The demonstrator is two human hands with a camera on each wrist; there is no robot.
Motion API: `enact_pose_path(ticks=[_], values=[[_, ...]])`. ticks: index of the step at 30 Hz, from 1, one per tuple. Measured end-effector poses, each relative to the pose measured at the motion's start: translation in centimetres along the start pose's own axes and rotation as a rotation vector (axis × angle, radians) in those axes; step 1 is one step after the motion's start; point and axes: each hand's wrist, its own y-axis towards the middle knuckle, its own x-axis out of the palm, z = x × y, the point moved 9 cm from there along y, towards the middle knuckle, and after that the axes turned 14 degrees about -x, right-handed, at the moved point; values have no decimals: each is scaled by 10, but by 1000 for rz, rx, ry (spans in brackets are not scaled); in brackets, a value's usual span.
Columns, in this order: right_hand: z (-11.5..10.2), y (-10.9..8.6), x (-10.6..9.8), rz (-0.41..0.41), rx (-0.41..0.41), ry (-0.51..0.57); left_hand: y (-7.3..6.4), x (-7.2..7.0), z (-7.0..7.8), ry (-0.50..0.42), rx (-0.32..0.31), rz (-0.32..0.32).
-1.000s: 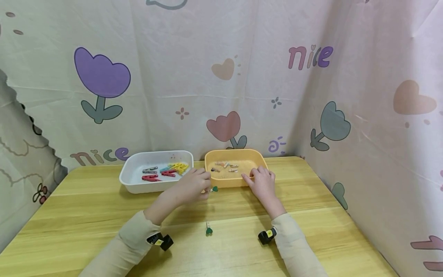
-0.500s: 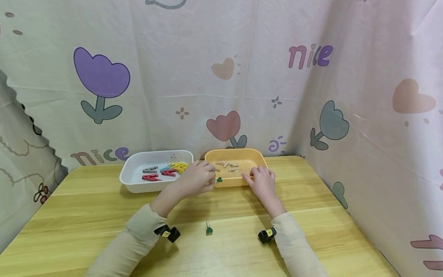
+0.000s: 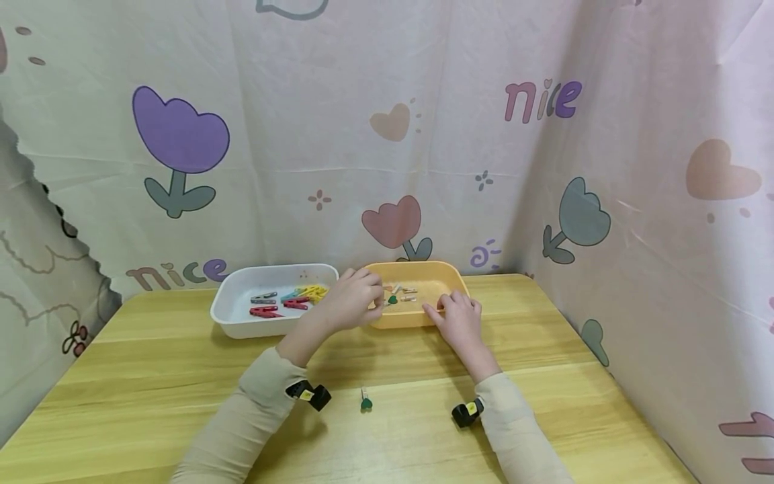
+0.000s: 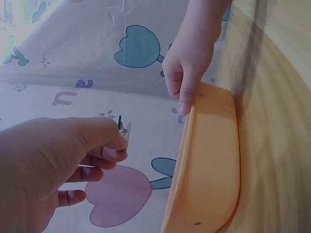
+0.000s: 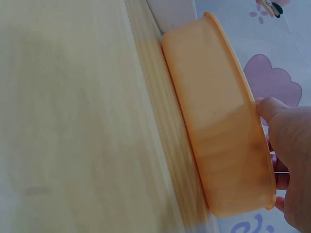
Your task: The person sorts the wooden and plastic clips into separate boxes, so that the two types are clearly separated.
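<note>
Between thumb and forefinger, my left hand [image 3: 353, 300] pinches a small wooden clothespin with a green heart [image 4: 127, 132]. It holds the clothespin above the left part of an orange plastic tray [image 3: 406, 320]. My right hand [image 3: 459, 324] grips the tray's front rim near the right corner, thumb outside and fingers over the edge, as the right wrist view shows. Several small clothespins [image 3: 409, 290] lie in the tray, partly hidden by my left hand. Another clothespin with a green heart [image 3: 366, 402] lies on the table in front.
A white tray [image 3: 256, 328] with several larger red, grey, yellow and blue clothespins stands left of the orange one. Both sit at the back of the wooden table [image 3: 151, 376], near a patterned cloth [image 3: 284, 134] hanging behind and to the right.
My left hand has lifted the green-heart clothespin from in front of the orange tray, up and right, to over its inside. My right hand stays on the rim.
</note>
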Motion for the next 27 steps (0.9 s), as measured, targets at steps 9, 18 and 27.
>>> enact_pose_path(ticks=[9,18,27], values=[[-1,0,-2,2,0,9,13,-2,-5,-11,-96,11],[-2,-2,-2,4,0,14,24,2,-10,-13,-201,-5],[-2,-1,-2,5,1,15,32,3,-11,-27,-231,54]])
